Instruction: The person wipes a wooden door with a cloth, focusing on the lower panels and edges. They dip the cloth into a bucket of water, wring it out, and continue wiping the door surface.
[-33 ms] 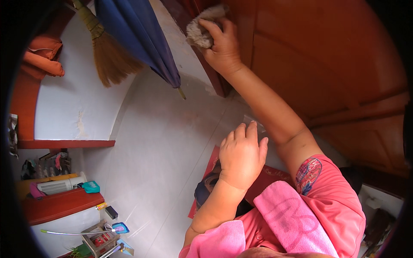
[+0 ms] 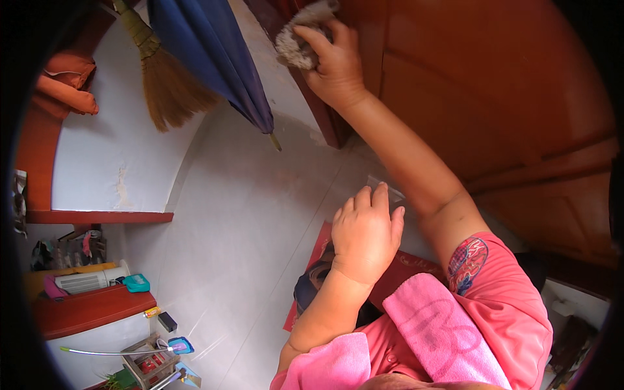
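Note:
A grey-white fluffy rag [image 2: 296, 49] is bunched in my right hand [image 2: 338, 71], its thumb and fingers closed round it. That hand reaches up to the dark red door frame [image 2: 335, 123], beside a brown-red wooden door [image 2: 481, 84], and the rag seems pressed against the frame. Lower down, in front of my body, my left hand [image 2: 367, 234] holds nothing. Its back faces up, and its fingers are stretched out with the thumb a little apart. A pink towel [image 2: 448, 331] hangs over my shoulders.
A folded blue umbrella [image 2: 211, 62] and a straw broom [image 2: 172, 84] hang left of the frame. Orange cloth [image 2: 68, 84] lies far left. Shelves with a red top [image 2: 97, 312] hold small items at lower left. A red mat [image 2: 406, 273] lies on the grey tiled floor [image 2: 227, 214].
My right hand and the rag have shifted slightly up and to the left along the frame. The left hand stays where it was.

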### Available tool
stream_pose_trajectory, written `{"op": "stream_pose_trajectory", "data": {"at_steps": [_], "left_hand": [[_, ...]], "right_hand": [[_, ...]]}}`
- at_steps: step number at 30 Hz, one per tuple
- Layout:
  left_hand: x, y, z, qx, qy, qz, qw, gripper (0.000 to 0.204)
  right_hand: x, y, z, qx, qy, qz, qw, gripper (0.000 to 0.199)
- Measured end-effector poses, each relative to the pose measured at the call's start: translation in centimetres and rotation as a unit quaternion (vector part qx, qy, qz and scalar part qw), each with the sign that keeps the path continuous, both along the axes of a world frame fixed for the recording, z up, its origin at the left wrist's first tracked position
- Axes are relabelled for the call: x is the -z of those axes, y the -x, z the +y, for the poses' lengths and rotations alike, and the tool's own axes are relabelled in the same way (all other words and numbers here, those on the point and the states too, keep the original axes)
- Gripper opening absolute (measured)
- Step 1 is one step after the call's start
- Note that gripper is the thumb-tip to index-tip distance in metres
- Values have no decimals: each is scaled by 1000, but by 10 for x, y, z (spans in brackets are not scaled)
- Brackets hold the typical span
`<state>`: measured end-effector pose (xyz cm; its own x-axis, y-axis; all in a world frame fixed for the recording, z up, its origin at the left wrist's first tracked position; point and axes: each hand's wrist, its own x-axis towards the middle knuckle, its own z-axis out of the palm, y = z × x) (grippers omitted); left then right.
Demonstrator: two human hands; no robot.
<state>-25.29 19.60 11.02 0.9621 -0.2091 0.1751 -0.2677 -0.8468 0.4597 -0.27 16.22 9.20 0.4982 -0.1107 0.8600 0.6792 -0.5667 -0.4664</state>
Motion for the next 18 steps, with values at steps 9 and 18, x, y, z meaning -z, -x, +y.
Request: {"op": "stream_pose_trajectory", "data": {"at_steps": [9, 18], "left_hand": [[6, -10, -10, 10, 4, 0, 1000, 37], [12, -16, -4, -19, -12, 1, 1000, 36]], "right_hand": [[-125, -23, 1, 137, 225, -310, 913, 29], [-38, -15, -14, 64, 553, -90, 826, 20]]}}
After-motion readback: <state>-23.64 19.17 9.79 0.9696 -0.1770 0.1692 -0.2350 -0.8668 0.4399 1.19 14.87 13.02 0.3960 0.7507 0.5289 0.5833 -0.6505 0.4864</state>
